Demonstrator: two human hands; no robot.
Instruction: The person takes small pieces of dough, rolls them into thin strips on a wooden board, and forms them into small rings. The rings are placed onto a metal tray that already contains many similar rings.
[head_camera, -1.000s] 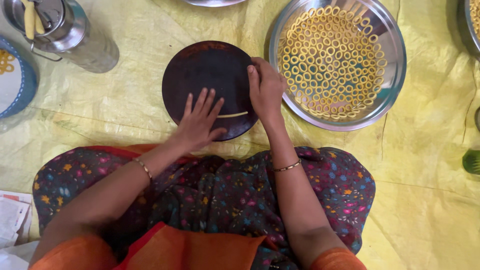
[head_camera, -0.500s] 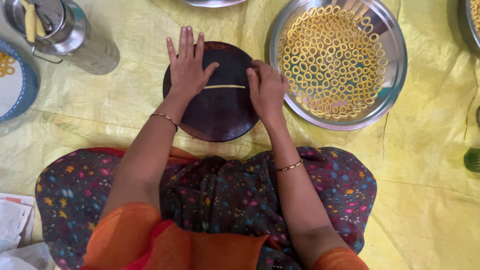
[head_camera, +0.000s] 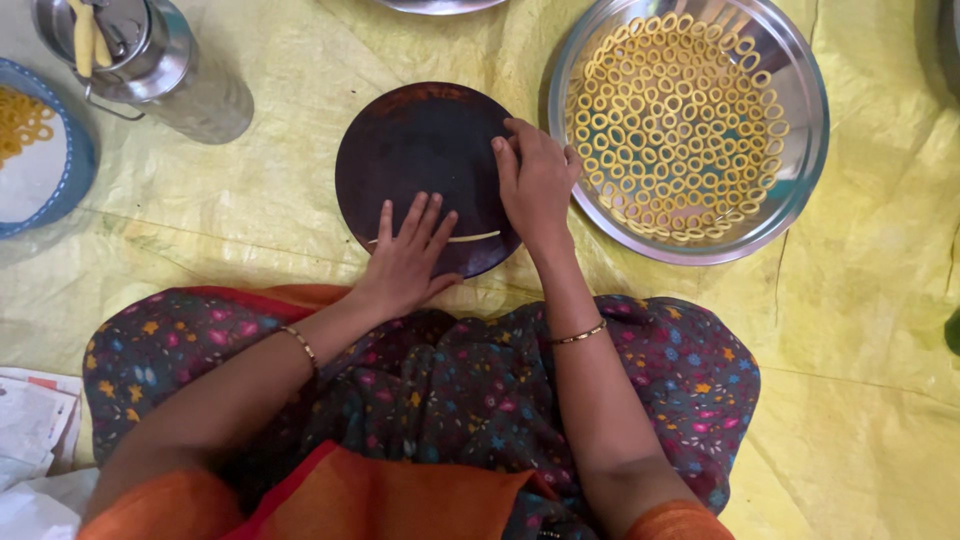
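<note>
A dark round board (head_camera: 420, 150) lies on the yellow sheet in front of my lap. My left hand (head_camera: 408, 258) lies flat with spread fingers on the board's near edge, pressing on a thin pale strand of dough (head_camera: 472, 238) that runs across under the fingers. My right hand (head_camera: 534, 180) rests on the board's right edge with its fingers curled together; whether it pinches anything is hidden. To the right stands a large steel tray (head_camera: 800, 190) filled with several yellow dough rings (head_camera: 675, 120).
A steel canister (head_camera: 150, 60) lies at the upper left. A blue-rimmed plate (head_camera: 70, 190) with yellow rings sits at the left edge. Papers (head_camera: 30, 420) lie at the lower left. Another steel tray's rim (head_camera: 440, 5) shows at the top.
My left hand went from the board's near edge to its far side, rolling the dough strand along, and has come back to the near edge. My right hand stayed at the board's right edge.
</note>
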